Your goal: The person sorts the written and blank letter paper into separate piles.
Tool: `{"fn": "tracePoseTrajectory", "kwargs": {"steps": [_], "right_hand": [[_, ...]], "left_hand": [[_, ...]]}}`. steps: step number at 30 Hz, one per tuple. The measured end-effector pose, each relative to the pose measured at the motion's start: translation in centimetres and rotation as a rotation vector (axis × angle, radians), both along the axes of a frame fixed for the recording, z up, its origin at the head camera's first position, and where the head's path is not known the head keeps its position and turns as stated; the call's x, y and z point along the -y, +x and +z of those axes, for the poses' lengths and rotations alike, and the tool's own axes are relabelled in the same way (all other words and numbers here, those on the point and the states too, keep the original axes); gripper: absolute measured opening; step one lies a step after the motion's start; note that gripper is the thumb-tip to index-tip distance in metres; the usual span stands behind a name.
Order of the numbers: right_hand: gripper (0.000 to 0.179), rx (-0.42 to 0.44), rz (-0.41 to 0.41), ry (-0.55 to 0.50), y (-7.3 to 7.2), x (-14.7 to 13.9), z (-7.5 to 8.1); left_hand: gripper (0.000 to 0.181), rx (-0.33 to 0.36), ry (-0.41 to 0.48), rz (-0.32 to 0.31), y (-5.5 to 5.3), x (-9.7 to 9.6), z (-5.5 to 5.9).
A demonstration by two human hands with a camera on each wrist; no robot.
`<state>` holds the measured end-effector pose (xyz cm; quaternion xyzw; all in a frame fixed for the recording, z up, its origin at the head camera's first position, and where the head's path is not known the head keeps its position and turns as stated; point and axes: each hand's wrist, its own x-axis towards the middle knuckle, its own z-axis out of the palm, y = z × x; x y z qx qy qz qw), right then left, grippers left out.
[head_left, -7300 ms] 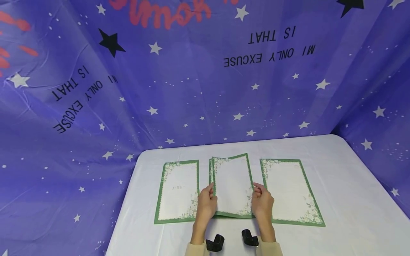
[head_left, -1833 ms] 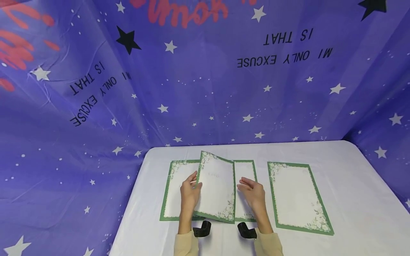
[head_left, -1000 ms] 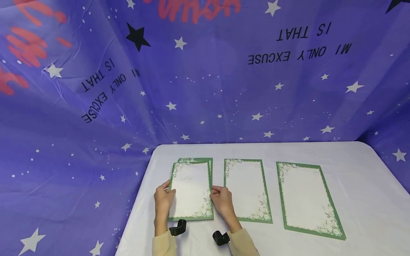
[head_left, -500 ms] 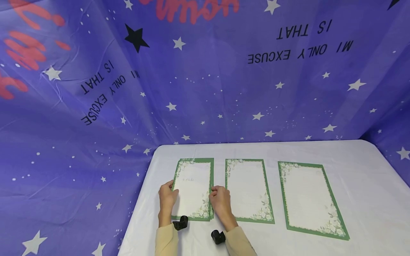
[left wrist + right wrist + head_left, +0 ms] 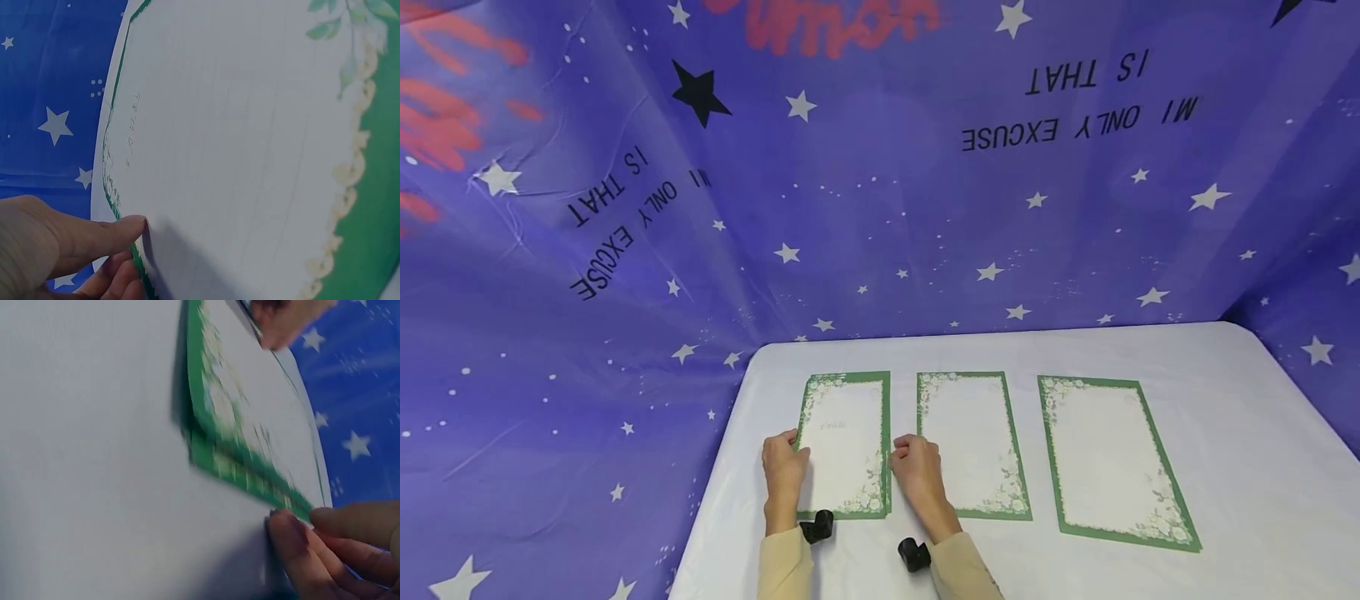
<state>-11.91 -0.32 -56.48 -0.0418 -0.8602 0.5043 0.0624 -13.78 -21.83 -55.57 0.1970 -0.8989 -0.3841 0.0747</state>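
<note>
At the left lies a small stack of green-bordered stationery paper (image 5: 842, 450) with white flowers in its corners and faint handwriting on the top sheet. My left hand (image 5: 785, 471) pinches the stack's left edge; in the left wrist view the thumb (image 5: 128, 231) lies on the top sheet and the fingers are by the edge. My right hand (image 5: 919, 475) pinches the right edge between thumb and fingers. In the right wrist view the top sheet (image 5: 262, 412) sits slightly offset over a lower sheet (image 5: 234, 475), whose green margin shows along that edge.
A second flowered sheet (image 5: 970, 450) lies just right of my right hand, and a third sheet (image 5: 1112, 458) lies further right, slightly turned. White cloth (image 5: 1217, 467) covers the table. A blue starred curtain (image 5: 880, 208) hangs behind and at both sides.
The written sheet has moved left from over the middle paper onto the left paper. My right hand, open beside it 1.8 s ago, now pinches its right edge. The stacked edges lie closer together.
</note>
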Motion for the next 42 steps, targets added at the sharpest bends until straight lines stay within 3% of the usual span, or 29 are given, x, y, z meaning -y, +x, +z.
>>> {"fn": "tracePoseTrajectory", "kwargs": {"steps": [6, 9, 12, 15, 17, 21, 24, 28, 32, 36, 42], "right_hand": [[0.014, -0.042, -0.093, 0.021, 0.1, -4.3, 0.3], [0.018, -0.05, -0.165, 0.084, 0.3, -6.8, 0.8], [0.025, -0.026, -0.211, 0.154, 0.5, -9.0, 1.2], [0.03, 0.003, -0.23, 0.195, 0.8, -10.7, 1.6], [0.034, 0.023, -0.241, 0.191, 0.9, -11.6, 1.7], [0.038, 0.08, -0.241, 0.158, 1.2, -12.7, 1.8], [0.039, 0.119, -0.229, 0.121, 1.3, -12.8, 1.8], [0.04, 0.13, -0.223, 0.074, 1.5, -12.9, 1.4], [0.04, 0.135, -0.234, 0.021, 1.7, -13.1, 1.0], [0.036, 0.149, -0.23, -0.052, 1.8, -13.3, 0.6], [0.03, 0.142, -0.233, -0.124, 1.9, -13.0, 0.4]], "left_hand": [[0.047, -0.072, -0.059, 0.037, 0.2, -1.2, -0.1], [0.047, -0.114, -0.003, 0.037, 0.1, -2.5, 0.4], [0.045, -0.096, 0.096, 0.003, 0.0, -3.9, 1.4], [0.04, -0.092, 0.168, -0.069, -0.1, -5.5, 2.4], [0.04, -0.065, 0.207, -0.151, -0.1, -6.8, 2.8], [0.046, 0.065, 0.266, -0.346, 0.5, -9.5, 3.2], [0.047, 0.157, 0.322, -0.419, 1.4, -11.2, 3.0], [0.045, 0.18, 0.413, -0.397, 1.9, -12.6, 2.7], [0.045, 0.175, 0.46, -0.379, 1.9, -13.4, 2.3], [0.045, 0.171, 0.448, -0.384, 1.8, -13.8, 1.7], [0.041, 0.108, 0.389, -0.354, 1.8, -14.4, 1.4]]}}
